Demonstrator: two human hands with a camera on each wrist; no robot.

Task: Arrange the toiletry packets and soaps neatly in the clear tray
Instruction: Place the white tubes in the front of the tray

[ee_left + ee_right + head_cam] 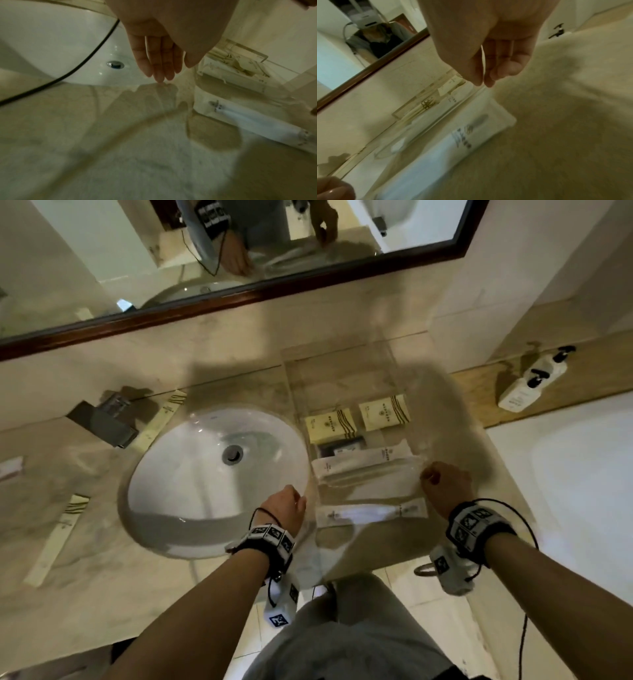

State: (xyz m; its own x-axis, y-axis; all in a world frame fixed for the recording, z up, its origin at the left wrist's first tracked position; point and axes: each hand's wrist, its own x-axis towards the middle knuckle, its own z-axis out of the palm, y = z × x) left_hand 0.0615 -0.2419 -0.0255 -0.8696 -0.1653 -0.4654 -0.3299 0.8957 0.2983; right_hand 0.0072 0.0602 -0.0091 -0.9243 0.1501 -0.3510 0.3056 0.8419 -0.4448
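Observation:
The clear tray (342, 350) stands on the marble counter to the right of the sink. It holds two cream soap boxes (330, 424) (383, 411), a dark packet (342, 447) and long white packets (363, 462). Another long white packet (371, 512) (257, 121) (453, 142) lies on the counter in front of the tray. My right hand (428, 474) (482, 83) pinches the tray's right front wall between thumb and fingers. My left hand (303, 501) (176, 73) hangs at the tray's left front corner with straight fingers, holding nothing.
The white sink (191, 474) and dark tap (102, 419) are on the left. Long cream packets (164, 419) (56, 539) and a white packet (10, 469) lie around the sink. Pump bottles (527, 381) stand at the back right beside a bathtub (565, 474).

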